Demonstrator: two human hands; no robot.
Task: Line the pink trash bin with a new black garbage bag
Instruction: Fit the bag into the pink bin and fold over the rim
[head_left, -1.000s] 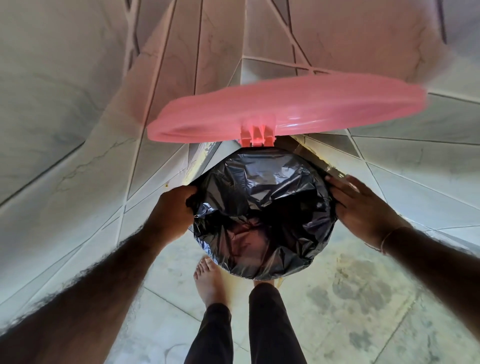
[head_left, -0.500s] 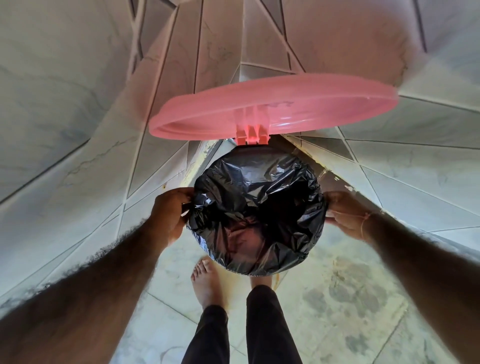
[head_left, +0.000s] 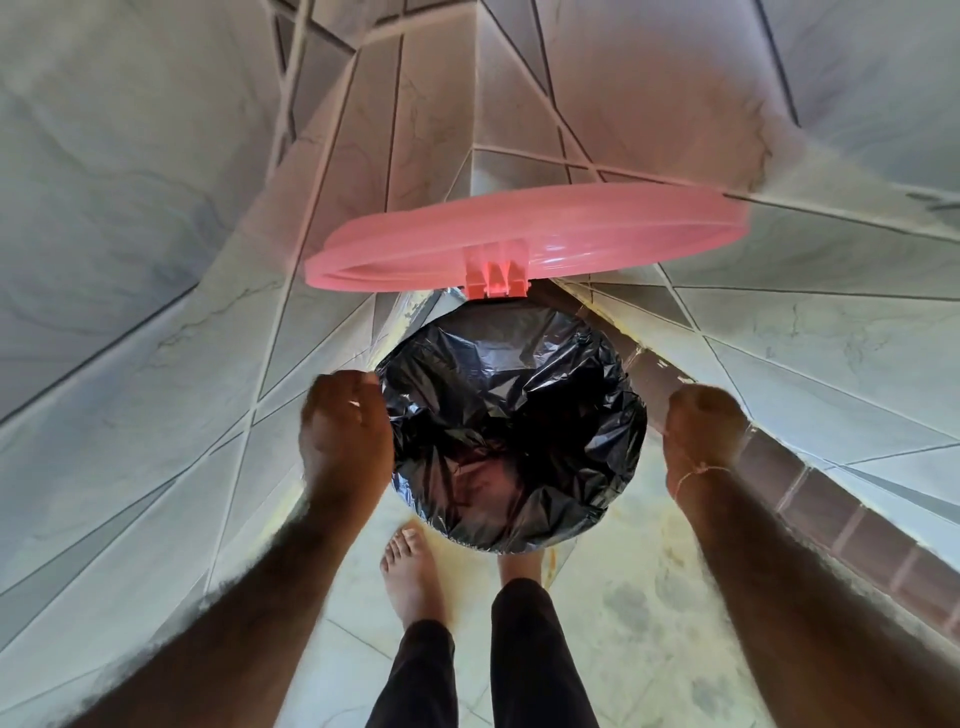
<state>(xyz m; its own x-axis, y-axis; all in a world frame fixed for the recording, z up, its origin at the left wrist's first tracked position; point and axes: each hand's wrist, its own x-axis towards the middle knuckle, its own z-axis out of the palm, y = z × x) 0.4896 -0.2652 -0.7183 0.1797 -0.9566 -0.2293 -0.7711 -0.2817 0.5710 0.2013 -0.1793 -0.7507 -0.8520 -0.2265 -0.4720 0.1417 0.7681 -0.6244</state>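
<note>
Change: both hands have let go of the bag's edge and pulled back from the rim since half a second ago; the right one now sits clear of the plastic, and the lid has swung a touch further right in view.
Left hand (head_left: 345, 441): curled loosely, knuckles up, right beside the left edge of the bag; the grip looks half-closed with nothing visibly pinched, though the fingertips are hidden, so contact with the plastic cannot be told.
Right hand (head_left: 704, 434): balled into a loose fist just off the right side of the bin, apart from the bag; grip folded in on itself, holding nothing visible. A thin thread bracelet (head_left: 698, 472) circles the wrist.
Black garbage bag (head_left: 511, 415): stretched over the mouth of the bin, crinkled and shiny, sagging down inside, folded over the rim all the way round.
Pink trash bin (head_left: 485, 480): almost wholly covered; only a pinkish glow shows through the plastic at the bottom.
Lid (head_left: 524, 236): pink, round, standing open on its hinge at the far side.
Floor (head_left: 623, 613): pale tiles, stained to the right.
Feet: left foot (head_left: 410, 577) bare beside the bin; the other tucked under it.
Walls (head_left: 156, 260): marbled tile, meeting in a corner behind the bin.
</note>
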